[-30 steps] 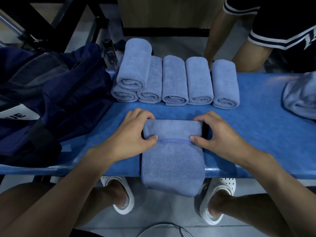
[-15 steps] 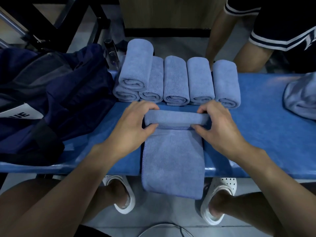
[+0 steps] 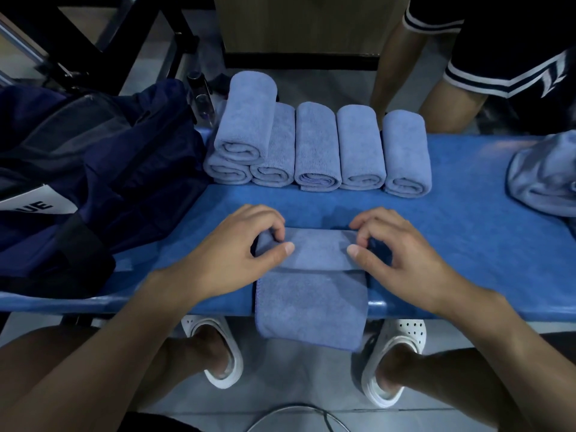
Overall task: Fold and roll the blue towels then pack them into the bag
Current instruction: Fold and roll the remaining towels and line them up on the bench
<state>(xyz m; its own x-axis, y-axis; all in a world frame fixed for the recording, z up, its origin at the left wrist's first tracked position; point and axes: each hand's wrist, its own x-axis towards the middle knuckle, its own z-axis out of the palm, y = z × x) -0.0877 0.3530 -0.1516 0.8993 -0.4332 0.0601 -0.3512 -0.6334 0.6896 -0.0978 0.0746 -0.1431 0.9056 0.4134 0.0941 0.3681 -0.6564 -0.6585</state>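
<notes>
Left hand (image 3: 237, 254) and right hand (image 3: 405, 254), set apart, each pinch one end of the part-rolled blue towel (image 3: 311, 294) at the bench's (image 3: 467, 244) near edge. The navy bag (image 3: 93, 182) slumps on the left end, its contents hidden. The towel's smooth tail hangs over the edge.

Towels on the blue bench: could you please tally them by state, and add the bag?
Rolled light-blue terry towels: 6
Half-rolled light-blue towel, pinched by left hand and right hand: 1
Crumpled light-blue towel heap, right edge: 1 (towels inside uncountable)
Dark navy fabric bag: 1
Total: 9
</notes>
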